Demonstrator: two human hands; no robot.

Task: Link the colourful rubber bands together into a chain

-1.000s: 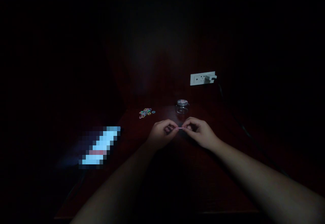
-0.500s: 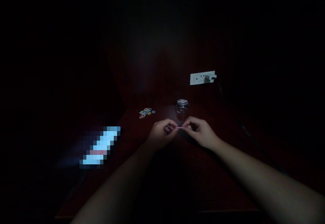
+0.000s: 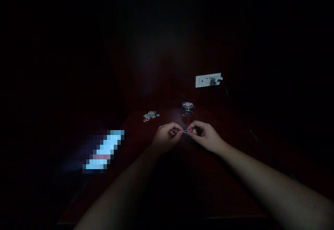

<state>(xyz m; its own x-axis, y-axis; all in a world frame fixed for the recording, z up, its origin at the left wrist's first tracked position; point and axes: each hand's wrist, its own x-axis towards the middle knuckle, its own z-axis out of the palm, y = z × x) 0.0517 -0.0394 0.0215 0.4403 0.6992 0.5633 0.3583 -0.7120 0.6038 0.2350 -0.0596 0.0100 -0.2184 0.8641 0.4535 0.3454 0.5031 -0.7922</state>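
Between my hands a small pale pink hair tie (image 3: 185, 131) forms a narrow loop. My left hand (image 3: 167, 136) pinches one end of it between thumb and forefinger. Its other end sits in the pinch of my right hand (image 3: 205, 135). Just behind the hands stands a clear jar (image 3: 187, 111) with its patterned lid on. Farther left on the dark red table lies a small pile of colourful hair ties (image 3: 149, 116), several of them overlapping.
A lit, pixelated screen (image 3: 105, 151) lies at the left of the table (image 3: 224, 188). On the back wall is a white socket panel (image 3: 205, 80) with a plug (image 3: 216, 79) in it, and a dark cable (image 3: 254, 136) runs down the right side. Most of the surroundings are dark.
The pink hair tie has gone from a flat strip to a visibly opened loop between my fingertips. My hands have stayed almost in place.
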